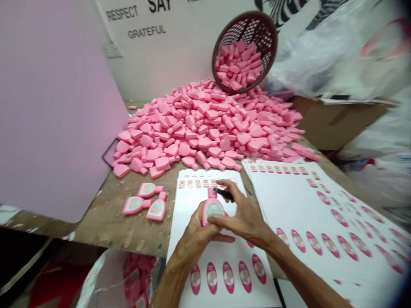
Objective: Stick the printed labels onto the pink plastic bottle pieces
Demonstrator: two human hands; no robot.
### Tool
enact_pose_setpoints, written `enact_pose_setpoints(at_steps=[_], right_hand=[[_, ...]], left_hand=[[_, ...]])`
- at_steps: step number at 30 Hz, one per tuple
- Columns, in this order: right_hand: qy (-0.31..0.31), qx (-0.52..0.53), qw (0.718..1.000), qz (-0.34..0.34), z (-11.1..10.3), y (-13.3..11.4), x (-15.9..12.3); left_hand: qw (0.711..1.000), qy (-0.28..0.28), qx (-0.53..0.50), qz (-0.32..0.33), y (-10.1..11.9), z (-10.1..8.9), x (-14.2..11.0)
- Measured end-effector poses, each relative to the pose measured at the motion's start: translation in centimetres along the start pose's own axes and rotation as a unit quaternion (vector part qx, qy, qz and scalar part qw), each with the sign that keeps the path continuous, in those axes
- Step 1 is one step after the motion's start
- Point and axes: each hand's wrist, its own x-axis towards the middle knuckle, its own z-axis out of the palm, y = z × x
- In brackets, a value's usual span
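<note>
Your left hand (pixel 194 244) is closed around the lower body of the pink bottle (pixel 212 210), thumb and fingers wrapped on it, holding it just above the front label sheet (pixel 183 224). Can't tell if the bottle touches the sheet. Long axis runs roughly straight away from you, neck toward the pile, label face up.

Your right hand (pixel 242 216) is curled in from the right, close beside the bottle's neck. Its thumb and forefinger look pinched on a black stick (pixel 224 193), which lies across the neck side, tip at or just by the bottle. Exact contact is hidden by the fingers. Left hand is nearer you and lower on the bottle; right is nearer the neck.

Around that: three labelled bottles (pixel 156 208) lie on the wooden table (pixel 112 226) to your left, the pink pile (pixel 205 124) sits ahead, fed by a tipped basket (pixel 224 25), and a second label stack (pixel 321 205) lies right.
</note>
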Motion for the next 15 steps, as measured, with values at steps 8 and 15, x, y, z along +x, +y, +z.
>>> enact_pose_setpoints(at_steps=[8,15], right_hand=[[0.042,0.009,0.999,0.016,1.3,0.5,-0.1],[0.072,-0.175,0.981,0.033,-2.7,8.0,6.4]], left_hand=[[1.0,-0.01,-0.013,-0.026,-1.1,0.1,-1.1],[0.895,0.312,0.313,0.068,0.7,-3.9,-1.3]])
